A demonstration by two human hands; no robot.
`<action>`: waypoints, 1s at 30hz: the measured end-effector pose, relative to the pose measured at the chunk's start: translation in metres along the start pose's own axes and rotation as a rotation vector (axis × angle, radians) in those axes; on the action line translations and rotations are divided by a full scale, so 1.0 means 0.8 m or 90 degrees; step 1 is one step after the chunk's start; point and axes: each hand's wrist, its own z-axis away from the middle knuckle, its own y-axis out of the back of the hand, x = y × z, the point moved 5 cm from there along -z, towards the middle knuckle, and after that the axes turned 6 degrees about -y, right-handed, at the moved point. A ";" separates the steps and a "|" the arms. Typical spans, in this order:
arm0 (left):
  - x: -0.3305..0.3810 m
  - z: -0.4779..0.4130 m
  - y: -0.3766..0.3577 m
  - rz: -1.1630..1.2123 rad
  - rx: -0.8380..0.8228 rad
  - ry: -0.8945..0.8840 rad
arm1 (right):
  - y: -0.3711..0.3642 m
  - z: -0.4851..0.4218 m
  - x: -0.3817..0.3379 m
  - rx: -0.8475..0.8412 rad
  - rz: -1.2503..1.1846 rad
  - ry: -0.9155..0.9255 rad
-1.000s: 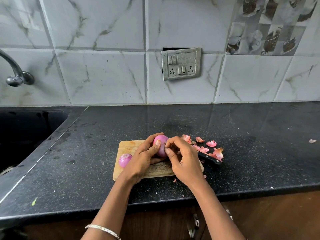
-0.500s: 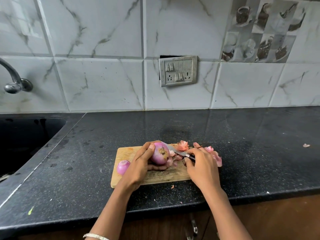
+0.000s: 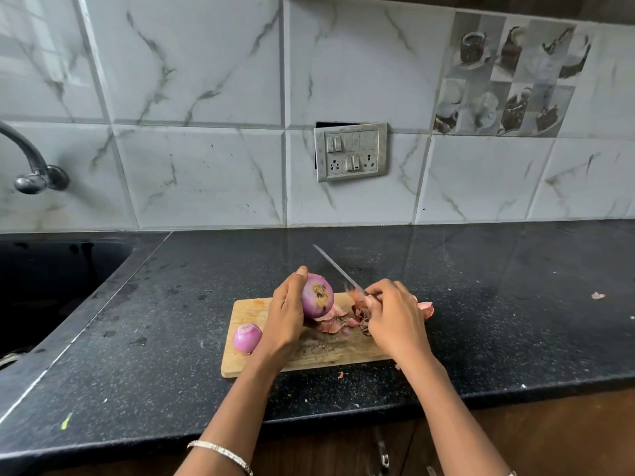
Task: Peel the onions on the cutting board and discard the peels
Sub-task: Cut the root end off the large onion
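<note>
My left hand (image 3: 287, 314) grips a purple onion (image 3: 318, 296) just above the wooden cutting board (image 3: 247, 309), its root end turned toward me. My right hand (image 3: 395, 319) is closed on a knife (image 3: 338, 269) whose thin blade points up and away to the left, apart from the onion. A second, peeled onion (image 3: 246, 338) rests on the board's left front corner. Loose pink peels (image 3: 335, 324) lie on the board between my hands, and more peels (image 3: 426, 309) sit past the board's right end.
The board lies on a black speckled counter (image 3: 498, 304). A dark sink (image 3: 51, 290) with a metal tap (image 3: 32, 170) is at the left. A stray peel (image 3: 598, 296) lies far right. A switch plate (image 3: 350, 152) is on the tiled wall.
My right hand left the onion, took up the knife from among the peels and raised its blade. The left hand turned the onion so its root end shows.
</note>
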 end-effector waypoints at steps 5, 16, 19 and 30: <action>-0.001 0.002 -0.003 0.009 0.033 -0.037 | -0.023 0.013 -0.005 -0.106 -0.320 -0.068; -0.007 0.005 0.006 -0.080 0.025 -0.103 | -0.029 0.062 -0.044 -0.241 -0.647 -0.054; -0.007 0.005 0.007 -0.091 0.005 -0.113 | -0.034 0.066 -0.051 -0.240 -0.608 -0.029; -0.008 0.003 0.005 -0.056 -0.004 -0.107 | -0.041 0.059 -0.055 -0.150 -0.454 0.013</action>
